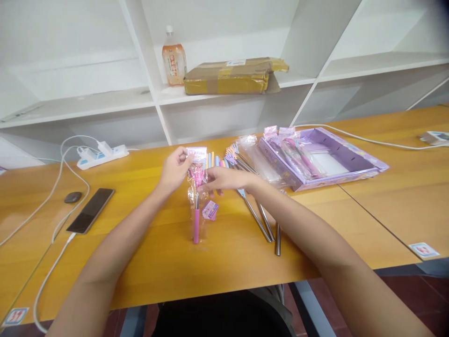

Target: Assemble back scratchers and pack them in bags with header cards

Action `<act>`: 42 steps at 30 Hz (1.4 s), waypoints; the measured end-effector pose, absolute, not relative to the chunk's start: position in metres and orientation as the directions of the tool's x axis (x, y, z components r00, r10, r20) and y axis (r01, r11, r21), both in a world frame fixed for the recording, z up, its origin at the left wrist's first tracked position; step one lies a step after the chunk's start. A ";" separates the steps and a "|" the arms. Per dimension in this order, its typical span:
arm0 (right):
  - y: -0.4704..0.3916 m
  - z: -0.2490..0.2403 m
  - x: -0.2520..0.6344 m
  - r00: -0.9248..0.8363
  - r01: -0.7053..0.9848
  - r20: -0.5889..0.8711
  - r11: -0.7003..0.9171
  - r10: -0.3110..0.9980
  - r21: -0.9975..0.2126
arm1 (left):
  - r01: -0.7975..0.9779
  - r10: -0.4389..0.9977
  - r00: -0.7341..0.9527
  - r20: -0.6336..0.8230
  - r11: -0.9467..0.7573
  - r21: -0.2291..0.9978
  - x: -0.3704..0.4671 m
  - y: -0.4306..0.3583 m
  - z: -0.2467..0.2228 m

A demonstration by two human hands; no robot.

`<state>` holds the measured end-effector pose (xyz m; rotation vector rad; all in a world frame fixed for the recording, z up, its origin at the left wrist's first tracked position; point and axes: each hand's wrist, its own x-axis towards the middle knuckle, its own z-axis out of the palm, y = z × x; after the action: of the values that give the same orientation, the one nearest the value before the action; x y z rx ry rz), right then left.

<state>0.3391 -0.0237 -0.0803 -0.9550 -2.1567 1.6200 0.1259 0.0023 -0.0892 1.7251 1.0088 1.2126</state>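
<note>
A pink back scratcher with a metal shaft lies in a clear plastic bag on the table, its claw-shaped head away from me. My left hand pinches the bag's printed header card at the upper left. From the right, my right hand has its fingers closed on the bag just below the pink head. A small purple-and-pink card lies beside the bag. To the right are loose metal tubes and several claw heads. Colored handles behind my right hand are partly hidden.
A purple tray box holds bagged back scratchers, with empty-looking clear bags beside it. A phone, cables and a power strip lie at left. On the shelf stand a bottle and a cardboard box.
</note>
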 end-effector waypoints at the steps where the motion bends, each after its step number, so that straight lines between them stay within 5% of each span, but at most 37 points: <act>1: -0.023 -0.085 0.334 -0.759 0.309 -0.155 0.141 0.632 -0.941 | 0.173 0.916 0.215 0.337 -0.376 0.910 0.125 0.004 -0.089; 9: -0.017 -0.099 0.329 -0.747 0.230 -0.072 0.154 0.661 -0.961 | 0.052 0.946 0.161 0.281 -0.292 0.955 0.120 0.011 -0.088; 13: -0.020 -0.080 0.345 -0.687 0.283 -0.054 0.198 0.725 -0.938 | 0.185 0.911 0.043 0.410 -0.410 0.893 0.106 0.029 -0.098; 18: -0.022 -0.046 0.389 -0.588 0.172 0.066 0.204 0.806 -0.964 | 0.342 0.930 -0.006 0.368 -0.344 0.874 0.081 0.060 -0.126; 23: -0.020 -0.019 0.448 -0.182 0.167 0.270 0.300 0.946 -0.939 | 0.455 0.945 -0.044 0.323 -0.269 0.849 0.061 0.078 -0.154; 28: -0.023 -0.004 0.500 0.267 0.259 0.447 0.383 0.854 -0.886 | 0.532 0.953 -0.078 0.294 -0.210 0.820 0.052 0.083 -0.166; 36: -0.024 -0.009 0.554 0.587 0.651 0.503 0.000 0.635 -0.759 | 0.493 0.961 -0.090 0.260 -0.184 0.850 0.059 0.082 -0.176; 42: -0.013 -0.023 0.575 0.420 0.849 0.368 -0.217 0.829 -0.481 | 0.446 0.982 -0.084 0.169 -0.114 0.888 0.051 0.083 -0.182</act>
<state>0.5746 -0.0132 -0.0232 -2.0507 -1.4149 -0.0416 0.0510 0.0833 -0.1821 1.5984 1.5652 1.1617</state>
